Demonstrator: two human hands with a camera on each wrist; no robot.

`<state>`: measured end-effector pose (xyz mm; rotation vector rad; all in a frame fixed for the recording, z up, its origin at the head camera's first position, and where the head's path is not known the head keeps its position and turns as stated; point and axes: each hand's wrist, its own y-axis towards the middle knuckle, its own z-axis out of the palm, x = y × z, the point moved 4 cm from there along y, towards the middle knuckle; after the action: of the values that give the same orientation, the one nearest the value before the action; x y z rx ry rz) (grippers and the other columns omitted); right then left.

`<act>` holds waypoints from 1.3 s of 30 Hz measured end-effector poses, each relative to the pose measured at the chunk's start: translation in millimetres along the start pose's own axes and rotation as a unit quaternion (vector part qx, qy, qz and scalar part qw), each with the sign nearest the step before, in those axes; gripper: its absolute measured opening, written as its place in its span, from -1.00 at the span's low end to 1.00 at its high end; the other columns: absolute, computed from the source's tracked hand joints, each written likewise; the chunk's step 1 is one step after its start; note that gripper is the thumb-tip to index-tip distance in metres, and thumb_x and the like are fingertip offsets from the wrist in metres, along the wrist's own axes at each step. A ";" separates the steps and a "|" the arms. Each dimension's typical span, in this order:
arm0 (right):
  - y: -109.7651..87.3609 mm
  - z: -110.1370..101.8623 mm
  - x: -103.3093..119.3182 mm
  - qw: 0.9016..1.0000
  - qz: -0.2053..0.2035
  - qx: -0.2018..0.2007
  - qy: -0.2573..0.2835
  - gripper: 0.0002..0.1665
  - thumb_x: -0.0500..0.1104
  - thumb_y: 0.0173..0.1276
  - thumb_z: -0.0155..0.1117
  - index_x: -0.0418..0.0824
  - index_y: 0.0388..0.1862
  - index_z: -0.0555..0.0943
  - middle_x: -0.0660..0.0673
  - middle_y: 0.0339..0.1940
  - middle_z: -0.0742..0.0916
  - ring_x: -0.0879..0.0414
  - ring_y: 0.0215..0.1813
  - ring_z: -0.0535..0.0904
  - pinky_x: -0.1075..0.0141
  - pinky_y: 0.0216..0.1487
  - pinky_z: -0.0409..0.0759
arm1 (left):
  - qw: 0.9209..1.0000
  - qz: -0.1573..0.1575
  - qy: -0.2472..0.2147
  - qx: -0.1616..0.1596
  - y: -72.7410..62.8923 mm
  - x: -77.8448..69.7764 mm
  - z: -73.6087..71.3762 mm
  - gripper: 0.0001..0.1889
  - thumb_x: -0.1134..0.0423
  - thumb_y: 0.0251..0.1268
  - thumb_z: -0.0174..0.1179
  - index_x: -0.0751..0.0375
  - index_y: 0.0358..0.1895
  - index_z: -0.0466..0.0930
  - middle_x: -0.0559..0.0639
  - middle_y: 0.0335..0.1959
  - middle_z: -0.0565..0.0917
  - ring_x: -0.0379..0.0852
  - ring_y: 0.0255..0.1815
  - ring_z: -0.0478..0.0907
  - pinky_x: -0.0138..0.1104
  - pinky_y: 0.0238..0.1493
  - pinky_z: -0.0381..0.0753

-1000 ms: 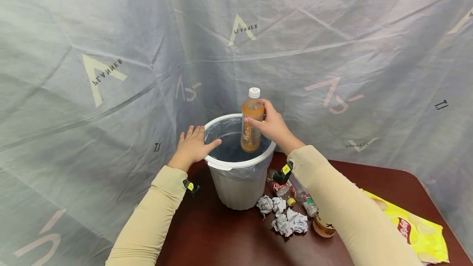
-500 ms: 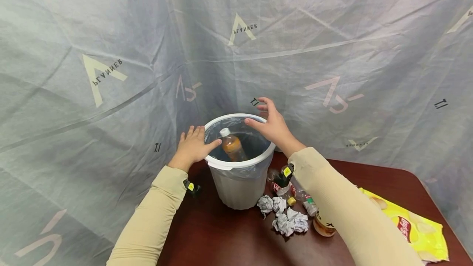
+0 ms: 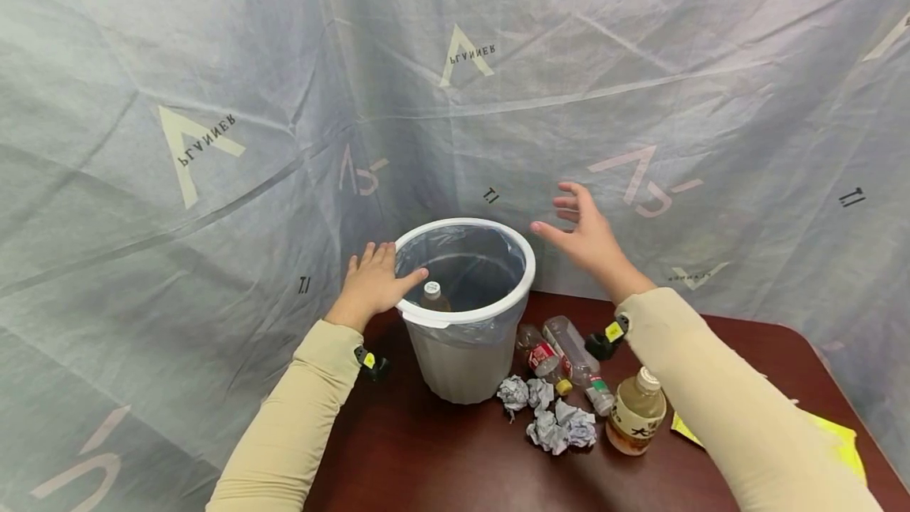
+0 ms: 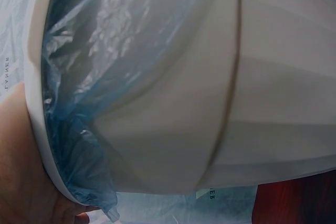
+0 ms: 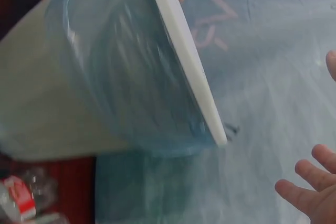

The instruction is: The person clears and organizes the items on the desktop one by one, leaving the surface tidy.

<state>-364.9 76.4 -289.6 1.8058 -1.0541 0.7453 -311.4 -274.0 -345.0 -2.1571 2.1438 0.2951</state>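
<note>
- Left hand [image 3: 373, 283]: fingers extended and fanned, thumb spread, resting on the rim at the near left; nothing gripped.
- Right hand [image 3: 586, 235]: fingers parted and slightly bent, holding nothing, raised just beyond the right side of the rim.
- Bin [image 3: 460, 374]: pale, round, tapering toward its base, with fluted walls and a smooth white rim.
- Liner [image 3: 483, 332]: thin, translucent bluish plastic film, creased and glossy, folded over the rim.
- Capped bottle [image 3: 434, 299]: inside the bin at the near left, white cap uppermost; lower body hidden by the rim.
- Paper balls [image 3: 549, 429]: crumpled, whitish, clustered beside the bin.
- Red-labelled bottle [image 3: 543, 358] and clear bottle [image 3: 571, 350]: transparent, lying side by side.
- Squat bottle [image 3: 636, 417]: upright, white-capped, pale-labelled.
- Yellow packet [image 3: 844, 445]: partly covered by the right sleeve.
- Table [image 3: 426, 468]: dark reddish, glossy.
</note>
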 end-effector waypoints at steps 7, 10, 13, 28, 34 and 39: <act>-16.6 -47.6 -25.4 0.999 0.011 -0.021 -0.032 0.06 0.12 0.34 0.43 -0.08 0.63 0.06 -0.34 0.45 0.44 -0.28 0.48 0.35 -0.23 0.34 0.40 | 1.000 -0.003 0.000 0.000 1.9 0.6 1.2 0.13 -0.55 0.35 -0.25 0.38 0.62 -0.11 0.32 0.62 0.01 0.28 0.65 -0.28 0.25 0.54 -0.29; -26.8 -68.6 -38.1 0.998 0.021 -0.025 -0.049 0.09 0.15 0.36 0.40 -0.09 0.65 0.01 -0.36 0.47 0.41 -0.32 0.48 0.32 -0.28 0.32 0.38 | 1.000 -0.004 0.000 0.003 3.8 1.3 2.4 0.17 -0.61 0.30 -0.31 0.36 0.63 -0.12 0.31 0.63 0.00 0.27 0.66 -0.29 0.24 0.54 -0.30; -38.2 -90.1 -55.3 0.997 0.034 -0.030 -0.070 0.11 0.16 0.38 0.37 -0.09 0.67 -0.04 -0.39 0.47 0.39 -0.36 0.48 0.30 -0.31 0.29 0.36 | 1.000 -0.006 0.001 0.003 3.2 0.1 1.9 0.16 -0.60 0.31 -0.30 0.36 0.63 -0.12 0.31 0.63 0.00 0.27 0.66 -0.28 0.23 0.54 -0.29; -101.2 -176.6 -151.4 0.981 0.140 -0.045 -0.127 0.17 0.24 0.48 0.18 -0.32 0.66 -0.22 -0.61 0.49 0.22 -0.59 0.43 0.15 -0.47 0.20 0.26 | 1.000 -0.005 0.001 0.003 0.8 -1.5 1.4 0.11 -0.53 0.36 -0.25 0.38 0.62 -0.11 0.32 0.62 0.02 0.27 0.65 -0.27 0.23 0.54 -0.29; -134.2 -192.2 -193.2 0.976 0.173 -0.026 -0.126 0.19 0.22 0.51 0.14 -0.38 0.64 -0.32 -0.66 0.50 0.13 -0.65 0.42 0.09 -0.50 0.12 0.28 | 1.000 -0.006 -0.005 0.004 -0.6 -2.0 1.0 0.08 -0.50 0.39 -0.22 0.37 0.63 -0.12 0.32 0.62 0.03 0.27 0.66 -0.27 0.23 0.54 -0.29; -159.7 -192.8 -228.3 0.972 0.196 -0.016 -0.129 0.23 0.25 0.50 0.14 -0.34 0.64 -0.38 -0.67 0.52 0.05 -0.67 0.42 0.06 -0.53 0.10 0.26 | 1.000 -0.004 -0.005 0.002 -0.5 -1.6 -0.2 0.08 -0.50 0.39 -0.22 0.37 0.63 -0.12 0.32 0.63 0.01 0.27 0.65 -0.28 0.24 0.54 -0.30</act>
<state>-339.2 369.9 -457.1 1.7170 -1.6173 0.7278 -310.8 -272.5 -344.5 -2.1573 2.1275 0.3000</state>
